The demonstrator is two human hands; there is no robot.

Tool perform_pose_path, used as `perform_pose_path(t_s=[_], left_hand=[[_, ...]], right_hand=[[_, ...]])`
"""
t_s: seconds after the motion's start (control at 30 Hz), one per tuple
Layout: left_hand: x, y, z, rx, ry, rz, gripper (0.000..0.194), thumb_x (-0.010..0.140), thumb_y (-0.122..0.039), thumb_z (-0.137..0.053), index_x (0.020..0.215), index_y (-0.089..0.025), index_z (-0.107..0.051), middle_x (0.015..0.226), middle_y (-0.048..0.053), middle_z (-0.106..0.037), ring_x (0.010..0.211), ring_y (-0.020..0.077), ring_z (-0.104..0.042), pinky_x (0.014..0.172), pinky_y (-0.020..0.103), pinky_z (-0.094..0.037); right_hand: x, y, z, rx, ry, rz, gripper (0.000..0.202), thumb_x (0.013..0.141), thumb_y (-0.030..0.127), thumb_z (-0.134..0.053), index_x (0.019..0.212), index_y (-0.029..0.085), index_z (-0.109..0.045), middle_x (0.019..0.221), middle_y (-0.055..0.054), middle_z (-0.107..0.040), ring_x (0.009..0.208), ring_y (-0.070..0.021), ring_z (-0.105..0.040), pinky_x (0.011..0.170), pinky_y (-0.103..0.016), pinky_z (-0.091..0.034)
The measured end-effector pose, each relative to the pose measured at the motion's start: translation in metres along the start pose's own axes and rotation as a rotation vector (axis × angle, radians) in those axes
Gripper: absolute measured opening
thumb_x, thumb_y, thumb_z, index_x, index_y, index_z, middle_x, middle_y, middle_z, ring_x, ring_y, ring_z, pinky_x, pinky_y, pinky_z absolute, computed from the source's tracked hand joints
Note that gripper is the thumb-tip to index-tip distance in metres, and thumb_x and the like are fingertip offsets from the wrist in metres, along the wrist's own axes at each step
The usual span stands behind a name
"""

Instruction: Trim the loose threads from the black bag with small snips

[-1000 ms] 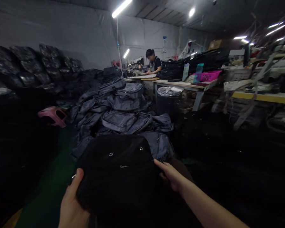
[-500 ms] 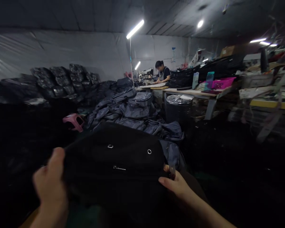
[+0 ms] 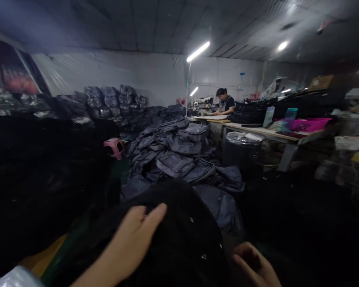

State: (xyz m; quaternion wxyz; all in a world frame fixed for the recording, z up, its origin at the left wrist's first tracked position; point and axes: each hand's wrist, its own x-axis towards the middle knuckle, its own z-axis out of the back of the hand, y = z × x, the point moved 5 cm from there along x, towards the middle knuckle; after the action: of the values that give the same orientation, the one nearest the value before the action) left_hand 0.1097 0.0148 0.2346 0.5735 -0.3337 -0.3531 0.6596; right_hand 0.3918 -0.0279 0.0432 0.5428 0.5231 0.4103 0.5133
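A black fabric bag (image 3: 179,235) with small metal fittings fills the lower middle of the head view, its top edge rounded. My left hand (image 3: 134,239) is closed on its upper left part, the thumb lying on the cloth and the fingertips out of sight. Low at the bag's right side is my right hand (image 3: 257,267), its fingers curled in; what they hold, if anything, is lost in shadow. Just past the bag lies a heap of dark grey-blue backpacks (image 3: 179,163).
A pink plastic stool (image 3: 115,148) stands left of the heap. On the right are a worktable (image 3: 266,130), bottles, a pink basket (image 3: 311,124) and a plastic-lined black bin (image 3: 242,151). Farther back, a person (image 3: 225,103) works at the table. Wrapped bundles (image 3: 101,101) line the wall.
My left hand has moved right and inward over the bag, and my right hand has moved lower and right. The bag has turned and bunched up. The view has swung left.
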Motion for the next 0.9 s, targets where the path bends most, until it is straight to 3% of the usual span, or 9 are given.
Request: perform_pose_path(t_s=[0.07, 0.17, 0.23, 0.3, 0.37, 0.47, 0.63, 0.77, 0.9], left_hand=[[-0.007, -0.001, -0.04, 0.006, 0.144, -0.016, 0.05, 0.072, -0.068, -0.046, 0.06, -0.019, -0.045, 0.059, -0.003, -0.044, 0.061, 0.0154, -0.048, 0.058, 0.027, -0.041], [-0.02, -0.008, -0.084, 0.061, 0.34, -0.113, 0.059, 0.077, -0.07, -0.034, 0.065, -0.017, -0.055, 0.059, 0.0, -0.052, 0.06, 0.0153, -0.05, 0.055, 0.026, -0.039], [-0.028, -0.015, -0.096, 0.147, 0.399, -0.238, 0.065, 0.081, -0.069, -0.027, 0.066, -0.016, -0.061, 0.061, 0.003, -0.058, 0.058, 0.0151, -0.05, 0.053, 0.026, -0.036], [-0.032, -0.021, -0.098, 0.246, 0.397, -0.345, 0.069, 0.083, -0.066, -0.021, 0.065, -0.015, -0.064, 0.063, 0.006, -0.061, 0.056, 0.0146, -0.049, 0.051, 0.026, -0.033], [-0.032, -0.023, -0.096, 0.335, 0.385, -0.401, 0.072, 0.085, -0.064, -0.017, 0.064, -0.016, -0.066, 0.062, 0.007, -0.063, 0.054, 0.0147, -0.05, 0.05, 0.027, -0.032], [-0.026, -0.021, -0.093, 0.408, 0.327, -0.453, 0.067, 0.088, -0.058, -0.018, 0.075, -0.017, -0.069, 0.069, 0.009, -0.067, 0.06, 0.0179, -0.057, 0.056, 0.028, -0.036], [-0.004, 0.005, -0.077, 0.459, 0.067, -0.365, 0.061, 0.091, -0.05, -0.018, 0.084, -0.015, -0.067, 0.085, 0.014, -0.069, 0.083, 0.025, -0.063, 0.076, 0.035, -0.043], [0.028, 0.049, -0.047, 0.349, -0.108, -0.289, 0.057, 0.091, -0.05, -0.021, 0.082, -0.016, -0.066, 0.09, 0.013, -0.069, 0.095, 0.026, -0.061, 0.089, 0.037, -0.04], [0.071, 0.119, 0.006, 0.329, -0.352, -0.053, 0.062, 0.086, -0.055, -0.024, 0.087, -0.009, -0.065, 0.097, 0.022, -0.066, 0.1, 0.0342, -0.059, 0.091, 0.042, -0.04]], right_hand=[[0.0, 0.026, 0.008, -0.056, 0.021, 0.106, 0.028, 0.076, 0.041, -0.066, 0.097, 0.023, -0.063, 0.096, -0.007, -0.063, 0.088, -0.024, -0.059, 0.075, -0.031, -0.049], [-0.001, 0.072, -0.005, -0.081, 0.154, 0.282, 0.059, 0.066, 0.03, -0.075, 0.121, 0.03, -0.055, 0.123, -0.01, -0.056, 0.094, -0.0266, -0.06, 0.077, -0.033, -0.051], [0.001, 0.088, -0.018, -0.096, 0.21, 0.316, 0.058, 0.065, 0.024, -0.074, 0.12, 0.028, -0.056, 0.113, -0.009, -0.06, 0.079, -0.0216, -0.062, 0.068, -0.029, -0.052], [0.003, 0.091, -0.029, -0.103, 0.239, 0.303, 0.043, 0.065, 0.022, -0.07, 0.107, 0.025, -0.06, 0.092, -0.005, -0.062, 0.066, -0.0166, -0.057, 0.061, -0.026, -0.05], [0.007, 0.086, -0.033, -0.109, 0.229, 0.26, 0.028, 0.065, 0.021, -0.067, 0.092, 0.022, -0.06, 0.074, -0.001, -0.057, 0.06, -0.0139, -0.052, 0.057, -0.024, -0.047], [0.012, 0.078, -0.032, -0.143, 0.205, 0.216, 0.02, 0.064, 0.02, -0.066, 0.079, 0.021, -0.054, 0.064, 0.003, -0.049, 0.056, -0.0114, -0.046, 0.052, -0.021, -0.04], [0.012, 0.081, -0.024, -0.157, 0.041, 0.173, 0.019, 0.065, 0.02, -0.064, 0.073, 0.021, -0.047, 0.062, 0.005, -0.046, 0.057, -0.0113, -0.044, 0.052, -0.02, -0.037], [0.006, 0.08, -0.019, -0.157, -0.016, 0.117, 0.019, 0.066, 0.021, -0.064, 0.071, 0.022, -0.046, 0.062, 0.005, -0.044, 0.057, -0.0112, -0.043, 0.052, -0.02, -0.038], [0.005, 0.067, -0.004, -0.171, -0.011, 0.038, 0.02, 0.065, 0.026, -0.065, 0.072, 0.022, -0.047, 0.065, 0.003, -0.048, 0.058, -0.0126, -0.047, 0.052, -0.021, -0.043]])
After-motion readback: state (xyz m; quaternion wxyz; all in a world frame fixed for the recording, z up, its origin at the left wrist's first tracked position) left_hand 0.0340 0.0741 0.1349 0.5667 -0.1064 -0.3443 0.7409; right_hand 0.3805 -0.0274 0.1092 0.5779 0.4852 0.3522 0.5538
